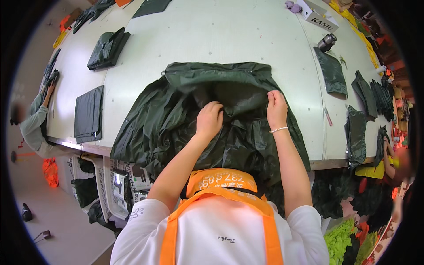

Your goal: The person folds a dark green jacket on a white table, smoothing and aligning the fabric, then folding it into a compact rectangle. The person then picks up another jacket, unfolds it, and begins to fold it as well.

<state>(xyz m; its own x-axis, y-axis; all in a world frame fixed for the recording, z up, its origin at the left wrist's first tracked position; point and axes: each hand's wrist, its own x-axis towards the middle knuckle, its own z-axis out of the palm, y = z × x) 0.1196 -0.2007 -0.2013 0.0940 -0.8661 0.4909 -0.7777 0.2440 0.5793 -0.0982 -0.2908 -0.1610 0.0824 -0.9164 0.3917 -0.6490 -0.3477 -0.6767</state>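
Note:
A large dark green garment of shiny, waterproof-looking cloth (163, 119) lies spread on the pale table in front of me. Its near part drapes over the table edge toward my body. The far band of cloth is raised a little around a dark opening. My left hand (210, 118) is closed with curled fingers on the cloth at the middle of this opening. At the right side of the opening, my right hand (277, 110) pinches the garment's edge between thumb and fingers. Folds hide the left fingertips in part.
Folded dark green bundles (89, 112) lie on the pale table (212, 35) to the left; bagged ones (331, 73) lie right, near a metal flask (327, 43) and white box (318, 17). A white basket (102, 190) stands below left. Other people work at both sides.

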